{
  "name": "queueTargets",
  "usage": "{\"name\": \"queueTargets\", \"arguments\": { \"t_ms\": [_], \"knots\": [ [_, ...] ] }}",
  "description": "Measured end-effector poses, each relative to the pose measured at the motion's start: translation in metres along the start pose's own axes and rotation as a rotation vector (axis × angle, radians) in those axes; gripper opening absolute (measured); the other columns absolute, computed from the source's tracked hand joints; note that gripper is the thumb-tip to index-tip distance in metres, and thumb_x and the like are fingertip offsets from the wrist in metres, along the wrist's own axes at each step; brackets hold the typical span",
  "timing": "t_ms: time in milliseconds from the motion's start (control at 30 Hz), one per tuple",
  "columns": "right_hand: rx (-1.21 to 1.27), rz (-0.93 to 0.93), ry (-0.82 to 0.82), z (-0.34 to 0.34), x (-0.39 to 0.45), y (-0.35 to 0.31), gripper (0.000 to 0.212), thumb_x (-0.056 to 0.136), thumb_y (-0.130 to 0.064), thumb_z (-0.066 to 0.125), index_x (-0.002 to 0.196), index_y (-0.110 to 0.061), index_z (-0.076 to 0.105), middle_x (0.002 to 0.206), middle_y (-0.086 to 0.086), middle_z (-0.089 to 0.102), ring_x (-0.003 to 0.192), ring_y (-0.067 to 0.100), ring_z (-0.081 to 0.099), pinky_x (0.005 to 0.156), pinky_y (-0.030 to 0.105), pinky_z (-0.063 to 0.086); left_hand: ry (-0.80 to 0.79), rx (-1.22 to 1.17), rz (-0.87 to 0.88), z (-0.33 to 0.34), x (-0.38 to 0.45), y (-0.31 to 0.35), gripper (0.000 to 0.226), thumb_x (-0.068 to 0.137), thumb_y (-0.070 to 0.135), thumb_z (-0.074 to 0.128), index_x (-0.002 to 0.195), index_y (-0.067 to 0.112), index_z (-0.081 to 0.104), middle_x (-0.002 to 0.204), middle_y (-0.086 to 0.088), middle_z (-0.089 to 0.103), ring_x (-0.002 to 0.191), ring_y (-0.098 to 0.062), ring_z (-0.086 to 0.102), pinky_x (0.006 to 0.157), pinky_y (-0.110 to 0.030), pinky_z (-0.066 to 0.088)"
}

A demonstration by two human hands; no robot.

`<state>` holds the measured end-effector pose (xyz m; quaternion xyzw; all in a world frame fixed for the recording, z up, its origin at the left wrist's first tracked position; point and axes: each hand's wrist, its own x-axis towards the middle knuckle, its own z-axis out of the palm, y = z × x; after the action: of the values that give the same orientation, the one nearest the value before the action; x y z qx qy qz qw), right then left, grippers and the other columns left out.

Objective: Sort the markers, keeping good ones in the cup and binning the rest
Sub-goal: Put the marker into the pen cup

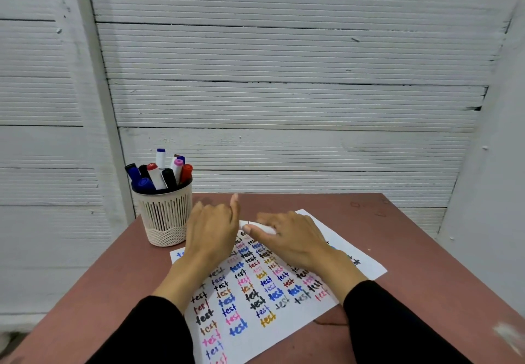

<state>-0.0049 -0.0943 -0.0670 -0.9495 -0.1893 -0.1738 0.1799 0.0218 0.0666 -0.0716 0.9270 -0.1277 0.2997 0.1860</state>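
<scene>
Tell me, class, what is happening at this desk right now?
A person is checking markers. The right hand grips a white marker above a sheet of paper covered in coloured "test" scribbles; the left hand touches its other end. A cup beside the paper holds several capped markers. No bin is visible.

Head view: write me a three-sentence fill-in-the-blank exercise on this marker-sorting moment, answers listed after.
1. The cup full of markers stands on the person's ____ side of the table.
2. The sheet of paper is covered with the repeated word "____".
3. The white marker is gripped by the ____ hand, while the left hand is at its other end.

Missing words: left; test; right
</scene>
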Motion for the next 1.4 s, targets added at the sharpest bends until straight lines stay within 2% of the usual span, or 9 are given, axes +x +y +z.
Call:
{"name": "queueTargets", "arguments": {
  "t_ms": [133, 267, 467, 567, 667, 833, 933, 1100, 1400],
  "knots": [
    [0.148, 0.064, -0.094, -0.004, 0.0, 0.004, 0.06, 0.087, -0.077, 0.033, 0.071, -0.022, 0.051, 0.062, -0.006, 0.052, 0.061, 0.013, 0.051, 0.066, 0.036, 0.044, 0.009, 0.024, 0.082, 0.005, 0.001, 0.002, 0.063, 0.103, 0.034, 0.017, 0.046, 0.015, 0.035, 0.042, 0.002, 0.03, 0.042, -0.013, 0.032, 0.089, -0.037, 0.037],
    [0.521, 0.152, -0.227, -0.012, -0.007, 0.015, 0.058, 0.083, -0.074, 0.044, 0.059, -0.021, 0.047, 0.057, -0.025, 0.05, 0.061, -0.006, 0.049, 0.078, 0.034, 0.047, 0.139, -0.142, 0.018, 0.0, 0.006, -0.012, 0.061, 0.104, 0.026, 0.026, 0.047, 0.012, 0.044, 0.041, 0.005, 0.021, 0.035, -0.019, 0.03, 0.073, -0.044, 0.051],
    [0.775, 0.369, 0.018, -0.027, -0.011, 0.046, 0.029, 0.097, -0.055, 0.039, 0.097, -0.028, 0.051, 0.073, -0.011, 0.053, 0.054, 0.006, 0.042, 0.054, 0.02, 0.038, -0.014, -0.37, 0.016, 0.01, 0.0, 0.001, 0.081, 0.08, 0.08, -0.006, 0.053, 0.019, 0.04, 0.046, 0.005, 0.037, 0.04, -0.017, 0.038, 0.055, -0.032, 0.045],
    [1.138, 0.521, 0.151, -0.035, -0.01, 0.061, 0.006, 0.103, -0.028, 0.042, 0.108, -0.029, 0.045, 0.075, 0.005, 0.052, 0.044, 0.008, 0.037, 0.037, 0.017, 0.028, -0.293, -0.358, 0.055, 0.016, -0.008, 0.019, 0.08, 0.074, 0.088, -0.001, 0.086, 0.024, 0.046, 0.08, 0.008, 0.055, 0.072, -0.014, 0.056, 0.074, -0.038, 0.052],
    [1.567, 0.554, 0.314, -0.048, -0.013, 0.075, 0.017, 0.103, -0.013, 0.038, 0.1, -0.023, 0.052, 0.077, 0.008, 0.056, 0.04, 0.008, 0.041, 0.033, 0.015, 0.028, -0.615, -0.053, 0.105, 0.026, -0.022, 0.031, 0.083, 0.073, 0.088, 0.019, 0.118, 0.02, 0.031, 0.113, 0.002, 0.033, 0.109, -0.018, 0.035, 0.101, -0.036, 0.035],
    [1.986, 0.485, 0.395, -0.056, -0.028, 0.097, 0.037, 0.091, -0.004, 0.04, 0.117, -0.017, 0.064, 0.106, 0.011, 0.071, 0.057, 0.015, 0.064, 0.047, 0.019, 0.052, -0.629, 0.022, 0.135, 0.039, -0.011, 0.046, 0.093, 0.071, 0.087, 0.03, 0.129, 0.014, 0.026, 0.118, -0.001, 0.026, 0.115, -0.021, 0.028, 0.105, -0.037, 0.031],
    [1.911, 0.534, 0.444, -0.053, -0.03, 0.103, 0.035, 0.09, 0.0, 0.048, 0.119, -0.012, 0.064, 0.109, 0.01, 0.072, 0.068, 0.017, 0.069, 0.052, 0.021, 0.055, -0.634, -0.013, 0.166, 0.047, 0.007, 0.052, 0.097, 0.075, 0.083, 0.036, 0.137, 0.01, 0.02, 0.128, -0.004, 0.029, 0.119, -0.022, 0.036, 0.098, -0.035, 0.039],
    [1.407, 0.759, 0.59, -0.043, -0.024, 0.114, 0.017, 0.084, -0.025, 0.071, 0.074, -0.016, 0.06, 0.053, -0.002, 0.048, 0.039, 0.004, 0.036, 0.038, 0.018, 0.034, -0.69, -0.109, 0.108, 0.061, 0.026, 0.063, 0.107, 0.071, 0.082, 0.042, 0.142, 0.009, 0.009, 0.145, -0.007, 0.019, 0.132, -0.023, 0.035, 0.1, -0.04, 0.041],
    [0.965, 0.635, 0.345, -0.029, -0.025, 0.115, 0.007, 0.089, -0.019, 0.064, 0.084, -0.014, 0.065, 0.072, 0.005, 0.067, 0.054, 0.01, 0.057, 0.055, 0.025, 0.05, -0.527, -0.103, -0.03, 0.066, 0.027, 0.028, 0.091, 0.084, 0.068, 0.046, 0.142, 0.006, 0.015, 0.145, -0.013, 0.031, 0.135, -0.032, 0.029, 0.11, -0.044, 0.028]
  ]
}}
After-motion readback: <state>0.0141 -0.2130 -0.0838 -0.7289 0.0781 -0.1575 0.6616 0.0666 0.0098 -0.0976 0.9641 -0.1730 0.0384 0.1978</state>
